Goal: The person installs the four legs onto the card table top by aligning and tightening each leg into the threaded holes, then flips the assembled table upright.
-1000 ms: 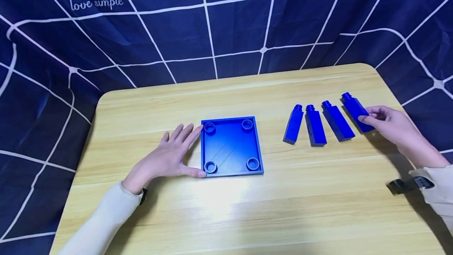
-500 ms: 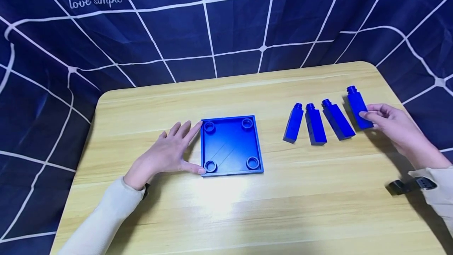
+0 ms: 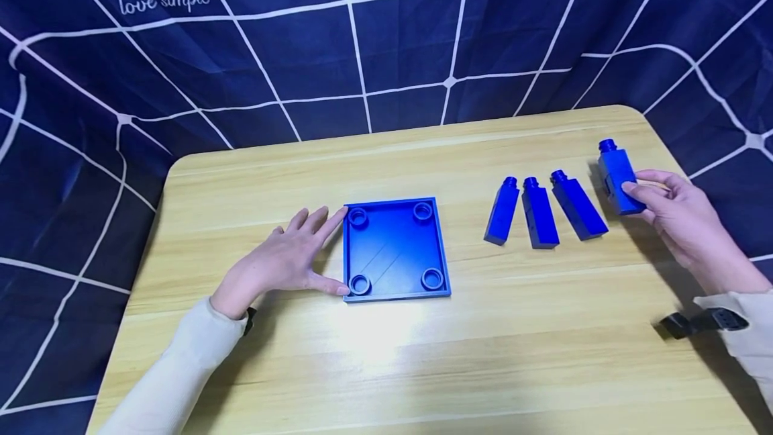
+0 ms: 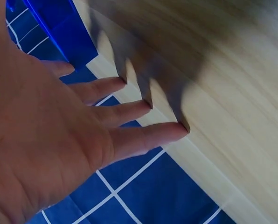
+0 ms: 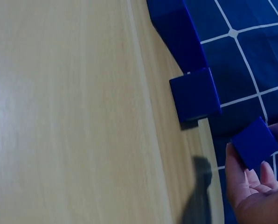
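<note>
A square blue tray-like panel (image 3: 395, 250) with a raised rim lies flat on the table, a round socket in each corner. My left hand (image 3: 280, 257) spreads beside it, thumb and index fingertip touching the ends of its left edge. In the left wrist view the other fingers (image 4: 148, 137) are straight, their tips at the tabletop. At the far right my right hand (image 3: 682, 230) pinches a square blue leg (image 3: 619, 173) with a threaded end, tilted and raised off the table. In the right wrist view the held leg (image 5: 254, 143) shows its flat square end.
Three like blue legs, a left one (image 3: 502, 212), a middle one (image 3: 540, 215) and a right one (image 3: 578, 207), lie side by side between the panel and my right hand. A navy cloth (image 3: 404, 39) with white lines hangs behind the wooden table (image 3: 362, 368).
My right hand has lifted the rightmost leg off the table, moved it slightly right and turned it, so a slot in its side shows. My left hand stays by the panel.
</note>
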Demonstrator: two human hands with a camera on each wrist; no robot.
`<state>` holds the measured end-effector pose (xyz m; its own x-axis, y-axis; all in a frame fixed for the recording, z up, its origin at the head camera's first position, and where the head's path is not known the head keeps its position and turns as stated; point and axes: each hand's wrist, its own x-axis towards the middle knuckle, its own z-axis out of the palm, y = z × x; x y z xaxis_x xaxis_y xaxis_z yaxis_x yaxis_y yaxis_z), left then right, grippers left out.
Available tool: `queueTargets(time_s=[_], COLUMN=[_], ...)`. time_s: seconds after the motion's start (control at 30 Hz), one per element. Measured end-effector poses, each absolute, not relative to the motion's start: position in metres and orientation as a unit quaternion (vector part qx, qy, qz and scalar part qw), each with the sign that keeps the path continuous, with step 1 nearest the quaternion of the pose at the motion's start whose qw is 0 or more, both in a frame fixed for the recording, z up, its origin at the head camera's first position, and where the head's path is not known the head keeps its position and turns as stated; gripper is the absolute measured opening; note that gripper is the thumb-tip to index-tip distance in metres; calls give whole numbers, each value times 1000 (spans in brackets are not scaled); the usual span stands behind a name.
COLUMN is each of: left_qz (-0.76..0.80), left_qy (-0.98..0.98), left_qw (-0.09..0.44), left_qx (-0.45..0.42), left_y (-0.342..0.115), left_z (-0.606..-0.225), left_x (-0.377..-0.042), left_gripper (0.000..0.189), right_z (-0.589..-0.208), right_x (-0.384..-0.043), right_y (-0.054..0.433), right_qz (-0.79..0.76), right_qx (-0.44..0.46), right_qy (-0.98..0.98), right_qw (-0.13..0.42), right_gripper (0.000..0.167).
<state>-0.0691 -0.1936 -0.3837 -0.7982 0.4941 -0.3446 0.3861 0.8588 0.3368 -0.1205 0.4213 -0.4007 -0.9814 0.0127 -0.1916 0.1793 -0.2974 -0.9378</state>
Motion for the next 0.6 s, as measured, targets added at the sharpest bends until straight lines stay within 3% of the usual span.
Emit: queueTargets(time_s=[0.37, 0.6], left_qz=[142, 144], left_qy=[935, 934], left_qw=[224, 225], left_qx=[237, 236], left_y=[-196, -196], left_z=[-385, -389], left_x=[-68, -68], left_gripper=[133, 131], right_z=[-395, -389], right_x=[-114, -110], right_y=[404, 392], right_qz=[-806, -801], right_qx=[10, -16], right_qy=[587, 592], right_qw=[73, 90], right_gripper=[37, 35])
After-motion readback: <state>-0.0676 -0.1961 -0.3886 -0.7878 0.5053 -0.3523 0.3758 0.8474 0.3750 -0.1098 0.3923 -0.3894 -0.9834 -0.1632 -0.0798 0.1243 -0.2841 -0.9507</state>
